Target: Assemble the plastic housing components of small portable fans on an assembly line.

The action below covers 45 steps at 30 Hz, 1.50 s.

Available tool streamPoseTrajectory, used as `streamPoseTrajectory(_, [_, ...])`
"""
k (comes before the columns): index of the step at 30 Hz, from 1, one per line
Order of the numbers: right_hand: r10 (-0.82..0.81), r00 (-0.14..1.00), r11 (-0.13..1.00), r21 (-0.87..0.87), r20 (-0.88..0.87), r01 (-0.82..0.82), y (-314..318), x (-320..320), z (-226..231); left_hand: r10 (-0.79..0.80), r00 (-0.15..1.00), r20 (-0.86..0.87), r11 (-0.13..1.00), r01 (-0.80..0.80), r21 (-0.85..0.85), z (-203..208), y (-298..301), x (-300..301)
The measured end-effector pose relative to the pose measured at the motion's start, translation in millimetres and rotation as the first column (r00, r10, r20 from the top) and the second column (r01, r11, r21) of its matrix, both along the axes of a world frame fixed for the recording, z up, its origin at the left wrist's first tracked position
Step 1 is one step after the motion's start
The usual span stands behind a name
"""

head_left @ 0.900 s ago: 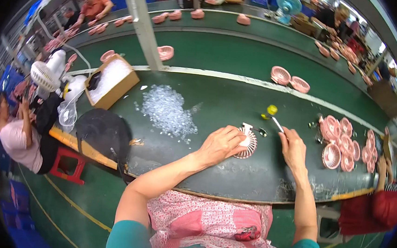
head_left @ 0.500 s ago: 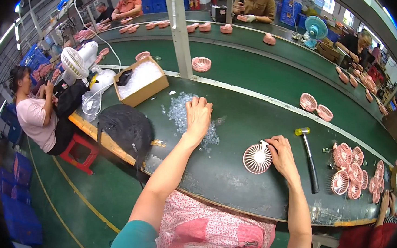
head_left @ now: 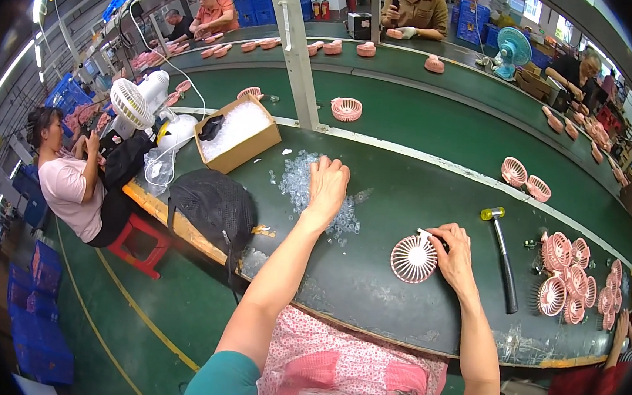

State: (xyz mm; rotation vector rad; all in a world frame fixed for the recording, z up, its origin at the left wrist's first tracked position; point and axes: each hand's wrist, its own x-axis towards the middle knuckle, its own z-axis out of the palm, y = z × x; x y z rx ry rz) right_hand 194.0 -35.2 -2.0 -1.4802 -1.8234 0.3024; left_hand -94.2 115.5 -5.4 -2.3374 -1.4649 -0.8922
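A: Where is the left hand (head_left: 328,187) now?

B: It is at the clear bits (head_left: 296,181), which lie in a loose heap on the bench (head_left: 367,298). The fingers are bent and point down into the heap. Their tips are hidden, so I cannot tell if they are clamped on a bit.

A: And the right hand (head_left: 454,259)?

B: It is at the grille (head_left: 413,259), a round pink piece with many thin ribs. The grille lies flat on the bench, in front of the person, to the right of the heap. The fingers are curled at its short white tab. They seem to touch it, but I cannot tell if they pinch it.

A: What lies near this hand?

B: On its right is the hammer (head_left: 504,260), with yellow head and dark handle, well apart from the fingers. Farther right, the pink shells (head_left: 556,252) are in a group.

A: And on the left side?

B: Beyond the heap, to the left, is an open box (head_left: 254,152) with white contents. Nearer to the person is a black bag (head_left: 211,206).
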Motion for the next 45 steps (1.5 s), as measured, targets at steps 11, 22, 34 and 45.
streamPoseTrajectory(11, [-0.01, 1.0, 1.0, -0.006, -0.004, 0.01, -0.9, -1.3, -0.9, -0.059, 0.996, 0.065, 0.998, 0.061, -0.027, -3.4, 2.5, -1.0])
streamPoseTrajectory(22, [-0.012, 1.0, 1.0, -0.001, -0.007, 0.012, 0.3, -0.6, -0.6, -0.097, 0.989, 0.114, 0.992, 0.105, -0.066, 2.8, 0.0, 3.3])
streamPoseTrajectory(34, [-0.001, 0.997, 1.0, 0.026, -0.078, 0.003, -9.0, -0.9, 0.4, -0.228, 0.844, 0.485, 0.948, 0.305, -0.086, 12.7, -44.4, 35.3])
streamPoseTrajectory(45, [0.027, 0.863, 0.998, -0.043, -0.505, -0.056, -8.7, -19.3, 12.9, 0.441, 0.061, 0.895, 0.123, 0.984, -0.127, 5.4, -69.1, 62.5])
